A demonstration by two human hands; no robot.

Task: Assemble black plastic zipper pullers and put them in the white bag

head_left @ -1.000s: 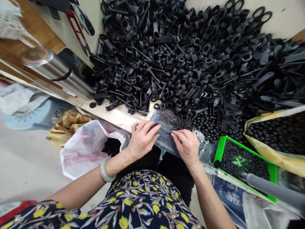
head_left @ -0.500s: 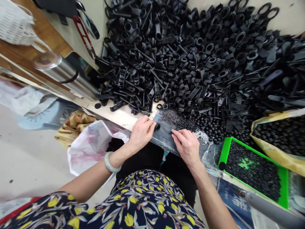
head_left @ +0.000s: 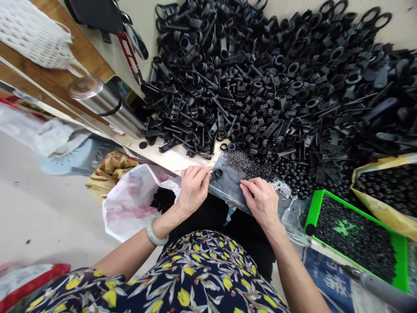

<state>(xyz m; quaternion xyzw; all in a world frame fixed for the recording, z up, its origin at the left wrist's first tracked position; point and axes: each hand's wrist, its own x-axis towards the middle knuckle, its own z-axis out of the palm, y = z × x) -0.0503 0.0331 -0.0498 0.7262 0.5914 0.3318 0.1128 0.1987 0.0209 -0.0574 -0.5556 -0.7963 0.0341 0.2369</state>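
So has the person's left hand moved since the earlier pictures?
Yes, to the left, judged against the grey sheet: the left hand reached over it a second ago and is now at its left edge.

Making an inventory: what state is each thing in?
Left hand, fingertips beside black ring
Right hand, fingertips over grey sheet
Black ring, on grey sheet
Steel flask, lidded
White bag, open, black pieces inside
Green tray, filled with black bits
Yellow bag, open, black beads inside
Black parts, heaped

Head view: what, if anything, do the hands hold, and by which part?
Left hand: fingertips at the left edge of the black ring; grip cannot be confirmed. Right hand: fingertips bunched over the grey sheet; anything pinched is too small to tell.
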